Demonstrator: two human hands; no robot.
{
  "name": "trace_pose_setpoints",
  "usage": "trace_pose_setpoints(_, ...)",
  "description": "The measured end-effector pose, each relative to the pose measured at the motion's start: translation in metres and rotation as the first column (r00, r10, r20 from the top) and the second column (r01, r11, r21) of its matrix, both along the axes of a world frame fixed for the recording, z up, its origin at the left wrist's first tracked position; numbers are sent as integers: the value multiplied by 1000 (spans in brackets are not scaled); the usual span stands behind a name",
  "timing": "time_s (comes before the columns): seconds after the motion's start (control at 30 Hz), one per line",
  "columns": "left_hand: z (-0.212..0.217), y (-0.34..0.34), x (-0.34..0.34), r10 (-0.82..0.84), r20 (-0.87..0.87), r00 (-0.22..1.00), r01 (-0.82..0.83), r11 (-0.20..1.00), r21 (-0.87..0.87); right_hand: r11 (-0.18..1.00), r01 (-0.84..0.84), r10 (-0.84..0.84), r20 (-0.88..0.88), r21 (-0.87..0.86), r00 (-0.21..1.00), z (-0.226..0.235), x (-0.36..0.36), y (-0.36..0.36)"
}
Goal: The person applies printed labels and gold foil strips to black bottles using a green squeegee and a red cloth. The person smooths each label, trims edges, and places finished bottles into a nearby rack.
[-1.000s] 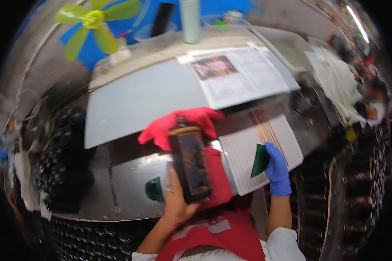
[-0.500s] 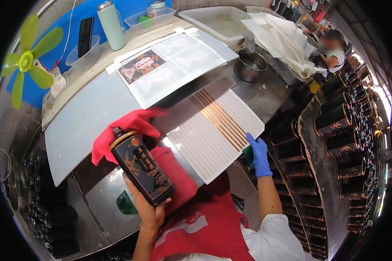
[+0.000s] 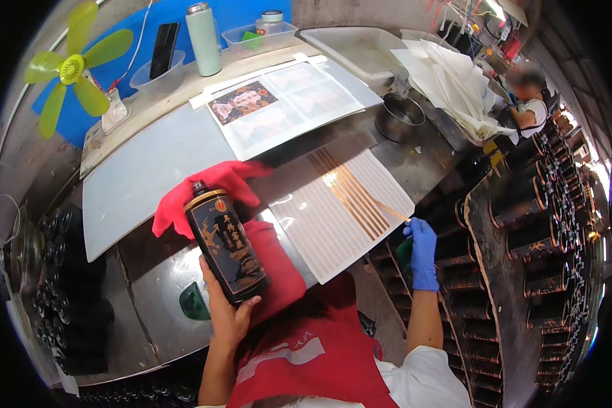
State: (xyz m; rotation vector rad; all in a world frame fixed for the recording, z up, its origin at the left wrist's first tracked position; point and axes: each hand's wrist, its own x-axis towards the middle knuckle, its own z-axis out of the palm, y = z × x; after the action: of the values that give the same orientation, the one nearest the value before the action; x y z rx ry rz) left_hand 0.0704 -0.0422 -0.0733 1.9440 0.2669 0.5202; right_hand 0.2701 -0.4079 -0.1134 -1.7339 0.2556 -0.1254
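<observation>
My left hand (image 3: 230, 314), bare, is wrapped round the lower part of a black bottle (image 3: 226, 248) with gold and orange decoration and a gold band at its shoulder. The bottle tilts over the table's near part, in front of a red cloth (image 3: 214, 187). My right hand (image 3: 423, 255), in a blue glove, pinches the near end of a thin gold strip (image 3: 392, 211). That strip is partly lifted off a white backing sheet (image 3: 306, 234); several more gold strips (image 3: 340, 190) lie on it. A dark green piece (image 3: 404, 253) shows beside the gloved palm, partly hidden.
A green scraper-like piece (image 3: 194, 301) lies on the metal table. Printed decal sheets (image 3: 306, 105), a metal pot (image 3: 400, 117) and a white tub (image 3: 353, 51) stand behind. Racks of black bottles (image 3: 547, 255) line the right, near another person (image 3: 527, 102). A green fan (image 3: 72, 69) is at left.
My right hand has pulled the near end of one gold strip up from the sheet, toward the right. My left hand still holds the bottle, now more upright. The view has shifted slightly.
</observation>
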Motion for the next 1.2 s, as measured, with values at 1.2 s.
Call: trace_pose_setpoints(1.2, 28, 9, -40, 146, -59, 987, -150, 753, -640, 843, -503, 536, -218, 189, 816, 104, -24, 106)
